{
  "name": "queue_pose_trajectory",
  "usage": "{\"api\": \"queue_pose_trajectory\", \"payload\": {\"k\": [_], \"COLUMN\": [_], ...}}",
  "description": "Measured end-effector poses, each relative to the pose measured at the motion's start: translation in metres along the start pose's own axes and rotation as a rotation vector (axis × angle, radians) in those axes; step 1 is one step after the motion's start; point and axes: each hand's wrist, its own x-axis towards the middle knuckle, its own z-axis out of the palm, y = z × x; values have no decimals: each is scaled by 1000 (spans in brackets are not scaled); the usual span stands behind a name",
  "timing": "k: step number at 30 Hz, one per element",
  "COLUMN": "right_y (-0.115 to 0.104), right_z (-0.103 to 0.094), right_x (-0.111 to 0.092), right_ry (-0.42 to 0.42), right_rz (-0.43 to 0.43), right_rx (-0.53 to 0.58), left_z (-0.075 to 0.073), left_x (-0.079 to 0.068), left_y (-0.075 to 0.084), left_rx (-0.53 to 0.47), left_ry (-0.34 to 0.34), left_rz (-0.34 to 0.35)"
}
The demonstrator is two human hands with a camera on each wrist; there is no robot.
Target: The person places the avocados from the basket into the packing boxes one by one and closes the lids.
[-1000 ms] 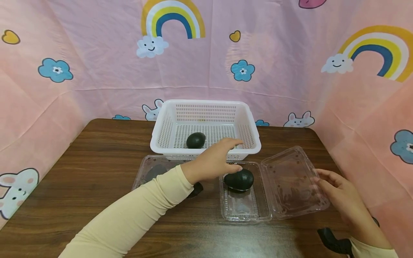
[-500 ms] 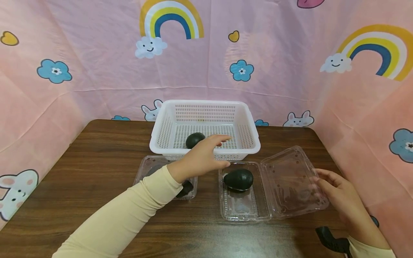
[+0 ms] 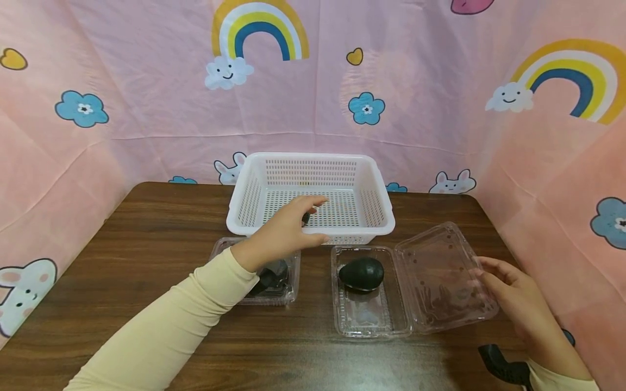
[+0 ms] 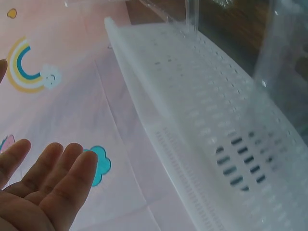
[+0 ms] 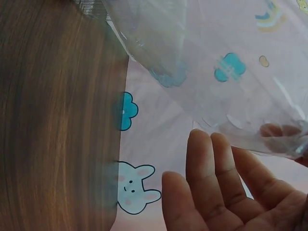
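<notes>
My left hand (image 3: 281, 228) reaches over the front rim of the white slotted basket (image 3: 383, 217), its fingers and thumb spread apart. Just beyond it an avocado (image 3: 306, 218) lies in the basket, mostly hidden by the hand. In the left wrist view the fingers (image 4: 67, 187) hold nothing, with the basket wall beside them. My right hand (image 3: 518, 298) pinches the outer edge of the raised lid (image 3: 442, 277) of a clear plastic clamshell. A dark green avocado (image 3: 362, 273) lies in that clamshell's base (image 3: 364, 320).
Another clear clamshell (image 3: 291, 282), with dark contents, sits front-left of the basket, partly behind my left wrist. The brown wooden table (image 3: 122, 260) ends at a patterned pink cloth (image 3: 313, 81) at the back and sides.
My left hand has moved left, from above the open clamshell toward the avocado in the basket, which it now mostly covers. My right hand stays on the lid.
</notes>
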Motion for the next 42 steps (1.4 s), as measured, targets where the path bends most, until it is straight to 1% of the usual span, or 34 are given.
{"api": "queue_pose_trajectory", "payload": {"k": [6,13,17,19,23,30,36,42], "right_y": [-2,-3,-3,-3,-3,-3,-4,-4], "right_z": [1,0,0,0,0,0,0,-1], "right_x": [-1,-1,-1,-1,-1,-1,-1,-1], "right_ry": [4,-19,-4,5,0,-3,-11,-15], "right_rz": [-4,0,-7,-14,-12,-6,0,-3], "right_rx": [-12,-30,-12,-3,13,-4,-1,5], "left_z": [-12,-22,-28,-31,-37,-45,-52,-58], "left_x": [-5,-9,-7,-7,-6,-3,4,11], "left_y": [-3,-8,-13,-16,-22,-28,-33,-40], "left_rx": [-14,-1,31,40,43,56,84,99], "left_ry": [0,22,42,46,44,42,35,47], "left_rz": [-37,-46,-42,-53,-72,-92,-114,-142]}}
